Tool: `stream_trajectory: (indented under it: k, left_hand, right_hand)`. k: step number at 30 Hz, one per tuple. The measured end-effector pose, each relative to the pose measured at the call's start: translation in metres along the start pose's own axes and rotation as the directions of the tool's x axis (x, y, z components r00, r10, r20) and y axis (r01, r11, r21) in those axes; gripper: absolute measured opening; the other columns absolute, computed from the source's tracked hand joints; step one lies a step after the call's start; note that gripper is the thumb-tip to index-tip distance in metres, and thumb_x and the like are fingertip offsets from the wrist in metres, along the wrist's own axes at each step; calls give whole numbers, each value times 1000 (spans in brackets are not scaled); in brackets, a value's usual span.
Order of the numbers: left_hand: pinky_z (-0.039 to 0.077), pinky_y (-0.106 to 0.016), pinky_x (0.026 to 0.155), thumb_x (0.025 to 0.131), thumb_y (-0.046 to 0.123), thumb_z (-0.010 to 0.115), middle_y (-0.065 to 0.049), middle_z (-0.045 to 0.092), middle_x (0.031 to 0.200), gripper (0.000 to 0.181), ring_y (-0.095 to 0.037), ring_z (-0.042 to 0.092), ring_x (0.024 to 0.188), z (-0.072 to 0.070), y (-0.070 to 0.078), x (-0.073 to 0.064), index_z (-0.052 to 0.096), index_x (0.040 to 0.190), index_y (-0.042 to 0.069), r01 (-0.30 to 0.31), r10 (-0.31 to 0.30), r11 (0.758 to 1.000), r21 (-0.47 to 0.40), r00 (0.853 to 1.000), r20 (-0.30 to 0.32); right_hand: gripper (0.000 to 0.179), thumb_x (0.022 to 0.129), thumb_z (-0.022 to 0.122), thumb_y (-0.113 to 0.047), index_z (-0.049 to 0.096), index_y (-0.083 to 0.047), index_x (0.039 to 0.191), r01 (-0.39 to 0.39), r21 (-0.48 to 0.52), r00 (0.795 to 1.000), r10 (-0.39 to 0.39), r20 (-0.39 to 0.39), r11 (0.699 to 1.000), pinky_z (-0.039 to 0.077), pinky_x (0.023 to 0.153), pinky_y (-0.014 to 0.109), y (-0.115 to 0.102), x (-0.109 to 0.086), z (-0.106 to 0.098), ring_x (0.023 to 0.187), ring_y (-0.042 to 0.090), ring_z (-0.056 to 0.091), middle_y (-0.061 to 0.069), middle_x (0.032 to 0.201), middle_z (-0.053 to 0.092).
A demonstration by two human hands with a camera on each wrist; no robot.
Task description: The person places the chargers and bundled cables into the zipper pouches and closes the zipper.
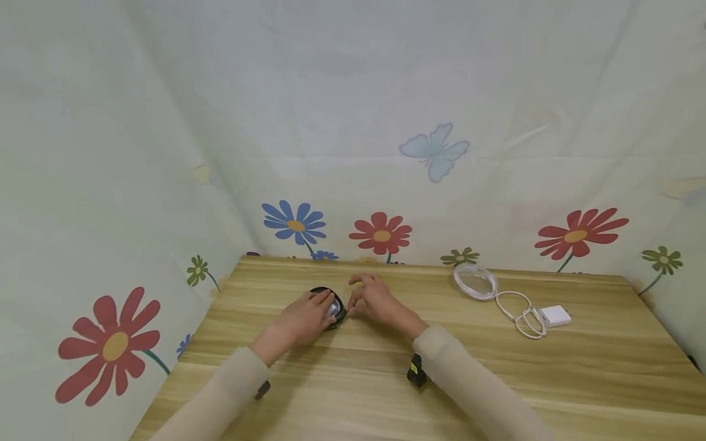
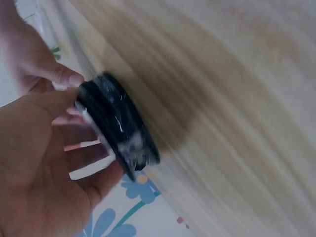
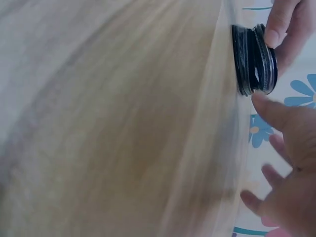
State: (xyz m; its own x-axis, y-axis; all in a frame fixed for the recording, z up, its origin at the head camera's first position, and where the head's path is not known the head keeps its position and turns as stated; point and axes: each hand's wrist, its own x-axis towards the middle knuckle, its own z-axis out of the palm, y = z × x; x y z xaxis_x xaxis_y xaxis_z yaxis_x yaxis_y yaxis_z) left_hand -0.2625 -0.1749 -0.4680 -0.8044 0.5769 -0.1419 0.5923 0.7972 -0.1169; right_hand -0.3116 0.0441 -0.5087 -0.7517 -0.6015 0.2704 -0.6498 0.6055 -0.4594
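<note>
A round, black, spool-like thing with a grooved rim and a shiny grey middle [image 1: 334, 307] sits at the left-centre of the wooden table. My left hand [image 1: 305, 317] grips it, fingers over its top in the head view; in the left wrist view the thumb and fingers hold the rim of the black thing [image 2: 116, 118]. My right hand [image 1: 380, 300] is just to its right, fingers loosely bent and spread. In the right wrist view a fingertip of the right hand [image 3: 291, 153] is at the lower edge of the black thing [image 3: 254, 61]; whether it presses cannot be told.
A coiled white cable [image 1: 475, 283] lies at the back right of the table [image 1: 353, 392]. Beside it are a white charger plug [image 1: 555, 316] and its looped white cord [image 1: 518, 315]. A flower-printed cloth [image 1: 342, 153] hangs behind and at the sides.
</note>
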Motion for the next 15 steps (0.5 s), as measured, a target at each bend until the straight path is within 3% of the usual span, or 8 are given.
stream_trajectory:
  k: [3, 8, 11, 15]
  left_hand:
    - [40, -49, 112, 102, 43, 59, -23, 47, 148, 67, -40, 45, 135, 0, -3, 5, 46, 149, -2, 2, -2, 999, -40, 1000, -2]
    - [47, -45, 104, 90, 33, 79, -22, 52, 134, 72, -38, 49, 124, 4, -5, 11, 51, 145, -3, -109, 108, 994, -22, 993, -53]
    - [47, -46, 106, 90, 25, 80, -22, 52, 137, 68, -37, 50, 127, 3, -3, 12, 51, 143, -5, -162, 153, 984, -79, 983, -100]
    - [49, -47, 104, 91, 20, 78, -25, 54, 140, 65, -38, 57, 127, 5, -7, 9, 51, 142, -10, -157, 133, 973, -167, 980, -146]
  right_hand:
    - [7, 90, 79, -20, 78, -18, 84, -86, -31, 995, 84, -50, 996, 36, 106, 65, 3, -2, 2, 133, 43, 41, 13, 142, 53]
    - [7, 91, 78, -21, 78, -19, 84, -214, -38, 971, 209, -114, 976, 39, 102, 64, 4, -5, 4, 134, 42, 41, 11, 141, 54]
    - [8, 91, 78, -21, 76, -21, 83, -247, -56, 962, 239, -130, 967, 39, 102, 63, 4, -2, 3, 132, 43, 41, 11, 140, 54]
    - [8, 91, 78, -21, 77, -21, 83, -231, -75, 969, 222, -110, 970, 36, 107, 62, 1, 7, 1, 134, 44, 37, 13, 143, 51]
